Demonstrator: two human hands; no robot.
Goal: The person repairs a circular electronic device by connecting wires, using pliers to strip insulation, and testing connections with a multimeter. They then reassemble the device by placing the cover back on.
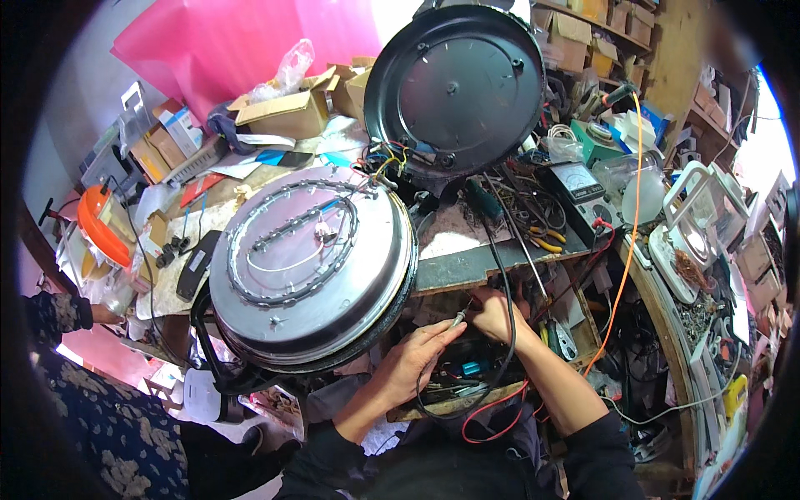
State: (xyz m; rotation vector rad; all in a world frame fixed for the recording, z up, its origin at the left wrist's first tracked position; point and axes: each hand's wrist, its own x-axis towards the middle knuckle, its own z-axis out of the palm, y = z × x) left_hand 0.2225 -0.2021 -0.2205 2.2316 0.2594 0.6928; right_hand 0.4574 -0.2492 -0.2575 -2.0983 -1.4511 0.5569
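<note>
My left hand [415, 360] is closed, fingers together, around a thin black-cabled piece whose light metal tip [459, 318] points toward my other hand. A black cable [506, 367] hangs in a loop from that side and runs up past my right wrist. My right hand [493, 315] bends over the open drawer [479, 398] below the bench edge, fingers curled; what they pinch is hidden. To the left of my hands lies a round metal appliance part [312, 267], its underside up, with a ring heating element [296, 242]. Its black round cover [454, 87] stands upright behind.
An analog multimeter [577, 185] with red leads sits at the right of the bench. Yellow-handled pliers [546, 240] and a screwdriver [482, 200] lie nearby. An orange cord [635, 200] hangs down on the right. At left, another person in a floral garment [117, 425] stands beside the bench.
</note>
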